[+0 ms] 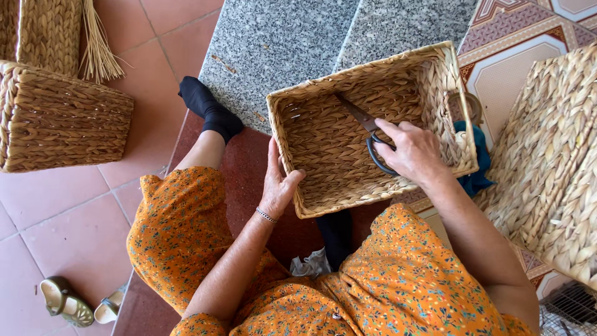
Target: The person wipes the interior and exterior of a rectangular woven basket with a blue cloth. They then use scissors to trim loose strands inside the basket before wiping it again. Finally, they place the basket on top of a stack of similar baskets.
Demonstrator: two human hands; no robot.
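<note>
A square woven straw basket (323,134) rests tilted on my lap and the step, its open side facing me. My left hand (275,183) grips its near left rim, thumb inside. My right hand (413,151) is inside the basket, holding dark-handled scissors (360,118) with the blades pointing up-left against the woven bottom. The blades look shut or almost shut.
Another woven basket (59,118) stands on the red tiled floor at left, with loose straw (96,43) behind it. More woven baskets (556,149) are stacked at right. A grey granite step (273,37) lies ahead. Sandals (65,303) sit at lower left; blue cloth (476,177) lies under the basket.
</note>
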